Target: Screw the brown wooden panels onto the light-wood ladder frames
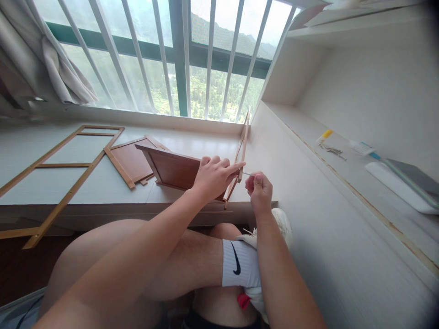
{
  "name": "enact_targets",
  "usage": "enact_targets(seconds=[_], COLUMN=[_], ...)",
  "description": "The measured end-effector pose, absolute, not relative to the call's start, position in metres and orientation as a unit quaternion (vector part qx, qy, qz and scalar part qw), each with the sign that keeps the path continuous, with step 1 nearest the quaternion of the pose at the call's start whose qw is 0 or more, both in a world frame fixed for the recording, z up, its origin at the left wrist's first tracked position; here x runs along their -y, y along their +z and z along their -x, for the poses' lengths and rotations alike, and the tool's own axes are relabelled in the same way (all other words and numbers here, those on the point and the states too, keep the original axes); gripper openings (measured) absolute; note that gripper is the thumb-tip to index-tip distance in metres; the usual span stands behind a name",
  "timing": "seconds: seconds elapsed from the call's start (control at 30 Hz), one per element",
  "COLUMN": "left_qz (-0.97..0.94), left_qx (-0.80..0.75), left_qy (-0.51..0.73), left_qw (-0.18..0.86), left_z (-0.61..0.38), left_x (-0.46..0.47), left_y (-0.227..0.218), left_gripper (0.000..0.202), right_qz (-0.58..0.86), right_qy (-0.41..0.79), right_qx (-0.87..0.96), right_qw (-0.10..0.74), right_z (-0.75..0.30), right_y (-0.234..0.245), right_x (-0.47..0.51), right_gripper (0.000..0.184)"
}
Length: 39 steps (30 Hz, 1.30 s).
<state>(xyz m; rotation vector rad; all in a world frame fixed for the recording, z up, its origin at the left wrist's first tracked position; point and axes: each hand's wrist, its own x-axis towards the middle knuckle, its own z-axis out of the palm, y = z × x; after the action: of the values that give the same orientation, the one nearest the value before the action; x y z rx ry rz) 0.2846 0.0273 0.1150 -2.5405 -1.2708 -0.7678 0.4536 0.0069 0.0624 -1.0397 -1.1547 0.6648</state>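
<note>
My left hand (214, 176) rests on the edge of a brown wooden panel (171, 170) standing tilted on the white window ledge (103, 183), its forefinger stretched toward a thin wooden frame strip (243, 148). My right hand (259, 189) is closed around a thin metal pin or nail (247, 174), whose tip points at that strip. The two hands are a few centimetres apart. Below them are my bare legs, a white sock and a white shoe (283, 221).
A large wooden lattice frame (63, 165) and another brown panel (132, 160) lie flat on the ledge at the left. A white shelf at the right holds a glue tube (324, 135), small screws (333, 151), a tube (363, 148) and a flat device (409, 176). Barred window behind.
</note>
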Motion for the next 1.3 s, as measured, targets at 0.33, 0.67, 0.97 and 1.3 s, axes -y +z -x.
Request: enact_targets(seconds=[0.33, 0.67, 0.97, 1.3], left_qz=[0.859, 0.862, 0.861, 0.859], left_qx=[0.428, 0.424, 0.427, 0.429], left_qy=[-0.261, -0.259, -0.26, -0.267], left_qw=[0.103, 0.101, 0.095, 0.087], left_z=[-0.285, -0.284, -0.285, -0.285], left_x=[-0.028, -0.027, -0.024, -0.023], left_y=[0.114, 0.115, 0.115, 0.115], left_gripper=[0.04, 0.04, 0.04, 0.039], right_qz=[0.401, 0.426, 0.427, 0.45], right_qy=[0.354, 0.33, 0.309, 0.317], right_qx=[0.502, 0.509, 0.47, 0.43], right_qw=[0.68, 0.671, 0.708, 0.716], right_z=[-0.448, -0.451, -0.448, -0.445], right_y=[0.065, 0.069, 0.063, 0.061], right_x=[-0.003, -0.001, -0.006, -0.009], right_gripper=[0.048, 0.046, 0.045, 0.05])
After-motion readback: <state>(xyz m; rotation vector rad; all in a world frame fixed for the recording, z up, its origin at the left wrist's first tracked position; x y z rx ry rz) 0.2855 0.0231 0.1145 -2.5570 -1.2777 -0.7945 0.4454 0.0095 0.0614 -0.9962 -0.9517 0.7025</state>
